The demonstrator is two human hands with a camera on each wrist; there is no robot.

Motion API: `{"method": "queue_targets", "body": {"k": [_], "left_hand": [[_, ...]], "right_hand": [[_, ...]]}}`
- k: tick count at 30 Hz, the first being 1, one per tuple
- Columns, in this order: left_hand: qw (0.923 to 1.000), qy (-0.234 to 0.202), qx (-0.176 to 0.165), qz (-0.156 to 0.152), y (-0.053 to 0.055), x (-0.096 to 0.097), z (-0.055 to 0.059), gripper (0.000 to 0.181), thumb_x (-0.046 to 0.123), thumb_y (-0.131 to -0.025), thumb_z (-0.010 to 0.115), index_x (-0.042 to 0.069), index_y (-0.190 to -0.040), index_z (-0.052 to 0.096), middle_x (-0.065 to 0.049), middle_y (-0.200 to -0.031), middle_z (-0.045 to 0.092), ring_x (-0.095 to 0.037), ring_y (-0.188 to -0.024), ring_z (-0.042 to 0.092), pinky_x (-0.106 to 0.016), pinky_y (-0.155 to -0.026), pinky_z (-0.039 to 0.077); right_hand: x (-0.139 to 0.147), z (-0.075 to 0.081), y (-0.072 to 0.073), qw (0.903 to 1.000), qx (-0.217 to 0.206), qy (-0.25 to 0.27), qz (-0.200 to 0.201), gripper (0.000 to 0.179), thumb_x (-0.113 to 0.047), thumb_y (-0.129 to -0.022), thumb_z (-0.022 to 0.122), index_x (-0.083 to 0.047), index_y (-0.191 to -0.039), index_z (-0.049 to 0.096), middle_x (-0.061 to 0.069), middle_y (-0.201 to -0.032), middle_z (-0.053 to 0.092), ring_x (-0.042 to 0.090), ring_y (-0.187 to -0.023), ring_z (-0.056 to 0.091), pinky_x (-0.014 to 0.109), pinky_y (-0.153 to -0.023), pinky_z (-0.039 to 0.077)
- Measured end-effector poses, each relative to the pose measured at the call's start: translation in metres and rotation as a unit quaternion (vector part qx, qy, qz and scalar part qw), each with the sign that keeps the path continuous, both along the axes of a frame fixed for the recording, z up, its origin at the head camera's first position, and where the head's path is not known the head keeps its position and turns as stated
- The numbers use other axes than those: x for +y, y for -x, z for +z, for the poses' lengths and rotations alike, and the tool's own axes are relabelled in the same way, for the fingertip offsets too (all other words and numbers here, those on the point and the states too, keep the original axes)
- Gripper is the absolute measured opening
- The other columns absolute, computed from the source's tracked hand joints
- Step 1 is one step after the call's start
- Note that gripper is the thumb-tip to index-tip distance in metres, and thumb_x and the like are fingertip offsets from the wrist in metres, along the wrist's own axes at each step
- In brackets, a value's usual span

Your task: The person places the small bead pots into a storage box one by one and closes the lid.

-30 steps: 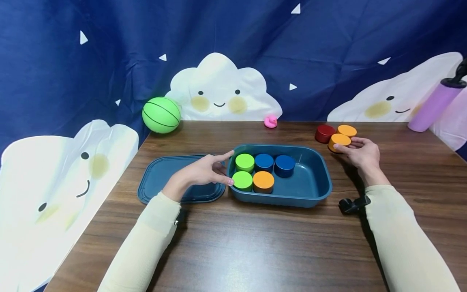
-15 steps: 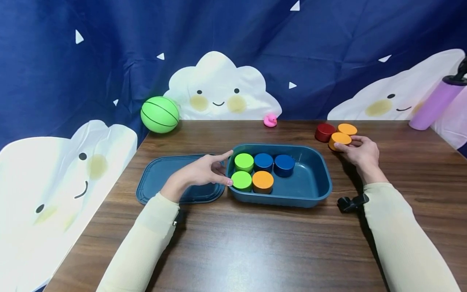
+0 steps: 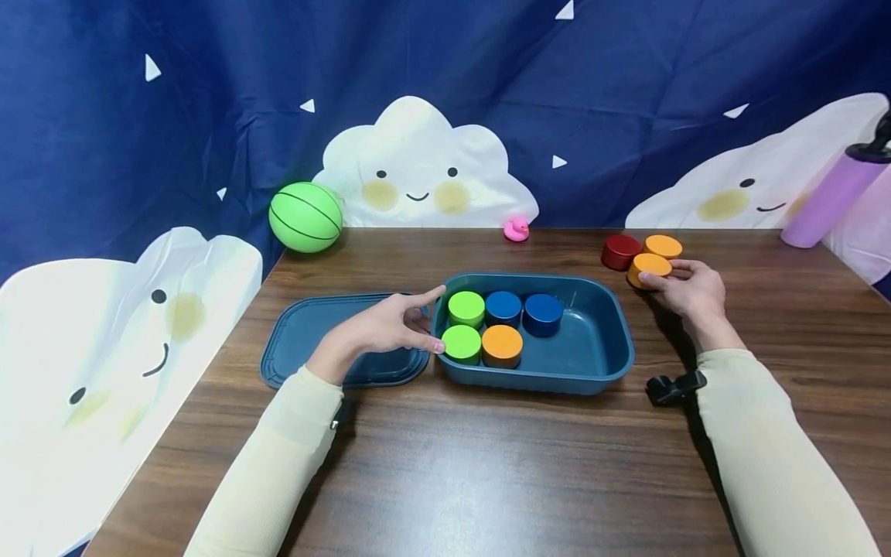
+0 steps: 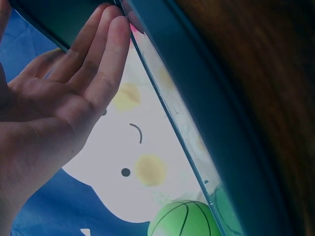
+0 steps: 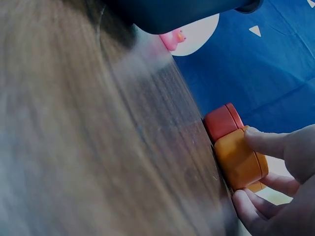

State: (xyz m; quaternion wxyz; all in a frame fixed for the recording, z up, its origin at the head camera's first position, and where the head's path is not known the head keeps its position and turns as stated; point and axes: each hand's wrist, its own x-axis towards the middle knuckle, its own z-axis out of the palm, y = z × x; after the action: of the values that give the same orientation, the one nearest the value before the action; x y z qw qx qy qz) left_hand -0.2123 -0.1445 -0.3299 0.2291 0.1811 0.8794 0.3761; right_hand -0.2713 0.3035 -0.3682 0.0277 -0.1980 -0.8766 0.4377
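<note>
Your left hand (image 3: 379, 333) spreads thumb and fingers against the left end of the blue box (image 3: 536, 379), while your right hand (image 3: 694, 294) pinches the front orange tub (image 3: 650, 270) beyond the box's far right corner, as the head view shows. That wide span probably steadies the box; the side grip likely suits a squat, round piece, leaving its flat top uncovered. Close behind your pinch, also past that corner, stand the dark red tub (image 3: 621, 252) and the rear orange tub (image 3: 663, 246), grouped seemingly within easy reach. Inside the box, two green tubs (image 3: 462, 344), two blue tubs (image 3: 543, 315) and an inner orange tub (image 3: 502, 346) crowd toward the left end, apparently to save room. Left of the box lies the lid (image 3: 320, 325), flat and partly beneath your forearm's reach; behind the box sits a pink duck (image 3: 517, 228).

Seen from your left wrist, the fingers run long and straight, tips at the box's wall; how hard they press, you cannot tell.

Your right wrist's view has thumb and fingers on opposite sides of the front orange tub, a balanced hold by the look of it. Whether it clears the table (image 5: 123, 147) remains unclear.
</note>
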Motion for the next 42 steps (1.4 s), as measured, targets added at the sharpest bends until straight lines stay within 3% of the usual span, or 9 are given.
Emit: {"method": "queue_targets", "body": {"k": [5,11,16,26,31,34,38,42], "left_hand": [[1.0,-0.001,-0.002,0.0,0.0,0.0,0.0,0.095,0.032,-0.088,0.08,0.029,-0.162,0.02,-0.011,-0.126,0.067,-0.023,-0.119,0.061,-0.037,-0.096,0.054],[1.0,-0.002,-0.002,0.001,0.0,0.0,0.0,0.096,0.033,-0.088,0.08,0.03,-0.162,0.02,-0.011,-0.126,0.067,-0.023,-0.118,0.061,-0.037,-0.096,0.054],[1.0,-0.001,-0.001,0.0,0.0,0.0,0.0,0.096,0.033,-0.088,0.08,0.03,-0.162,0.02,-0.01,-0.125,0.068,-0.022,-0.118,0.062,-0.037,-0.096,0.054],[1.0,-0.001,-0.001,0.002,-0.001,0.0,0.0,0.096,0.032,-0.088,0.08,0.03,-0.162,0.02,-0.01,-0.125,0.068,-0.022,-0.118,0.062,-0.035,-0.093,0.055],[1.0,0.0,-0.001,0.003,-0.001,0.001,-0.001,0.096,0.033,-0.087,0.081,0.031,-0.162,0.02,-0.01,-0.126,0.067,-0.022,-0.118,0.062,-0.035,-0.092,0.055],[1.0,0.001,-0.002,0.003,-0.001,0.001,-0.001,0.096,0.034,-0.087,0.08,0.031,-0.162,0.02,-0.011,-0.127,0.067,-0.022,-0.118,0.062,-0.035,-0.093,0.055],[1.0,0.002,-0.001,0.003,-0.001,0.0,-0.001,0.096,0.033,-0.088,0.08,0.03,-0.162,0.019,-0.01,-0.126,0.067,-0.022,-0.118,0.062,-0.036,-0.093,0.055],[1.0,0.0,0.002,0.001,-0.001,0.0,0.0,0.096,0.033,-0.088,0.08,0.029,-0.162,0.019,-0.011,-0.126,0.068,-0.022,-0.118,0.062,-0.036,-0.094,0.055]], "right_hand": [[0.005,0.002,-0.001,0.9997,-0.008,0.0,0.021,0.082,-0.047,-0.097,0.061,0.002,-0.155,0.031,0.029,-0.143,0.048,0.018,-0.094,0.058,0.011,-0.062,0.043],[0.011,0.005,-0.002,0.9983,-0.006,0.036,0.044,0.084,-0.047,-0.096,0.064,0.003,-0.156,0.031,0.026,-0.142,0.046,-0.003,-0.068,0.058,0.014,-0.065,0.053],[0.014,0.009,-0.005,0.9967,-0.014,0.049,0.063,0.088,-0.05,-0.094,0.066,0.002,-0.156,0.031,0.029,-0.15,0.039,-0.008,-0.07,0.06,0.015,-0.07,0.056],[0.02,0.03,-0.012,0.9895,-0.007,0.02,0.143,0.094,-0.054,-0.092,0.065,0.006,-0.154,0.029,0.033,-0.148,0.04,-0.009,-0.073,0.061,0.015,-0.072,0.056],[0.019,0.04,-0.017,0.9854,0.008,0.027,0.168,0.097,-0.057,-0.089,0.069,0.004,-0.154,0.032,0.022,-0.138,0.049,-0.01,-0.077,0.062,0.016,-0.077,0.056],[0.016,0.05,-0.018,0.9809,0.017,0.03,0.192,0.092,-0.053,-0.09,0.07,0.004,-0.153,0.034,0.001,-0.118,0.058,-0.01,-0.079,0.064,0.018,-0.078,0.057],[0.009,0.062,-0.02,0.9726,0.033,0.041,0.226,0.08,-0.043,-0.092,0.072,0.002,-0.15,0.04,-0.024,-0.094,0.06,-0.007,-0.08,0.067,0.017,-0.075,0.058],[0.0,0.068,-0.024,0.9628,0.053,0.072,0.255,0.057,-0.028,-0.094,0.073,-0.004,-0.141,0.05,-0.023,-0.092,0.065,-0.002,-0.083,0.068,0.019,-0.076,0.058]]}}
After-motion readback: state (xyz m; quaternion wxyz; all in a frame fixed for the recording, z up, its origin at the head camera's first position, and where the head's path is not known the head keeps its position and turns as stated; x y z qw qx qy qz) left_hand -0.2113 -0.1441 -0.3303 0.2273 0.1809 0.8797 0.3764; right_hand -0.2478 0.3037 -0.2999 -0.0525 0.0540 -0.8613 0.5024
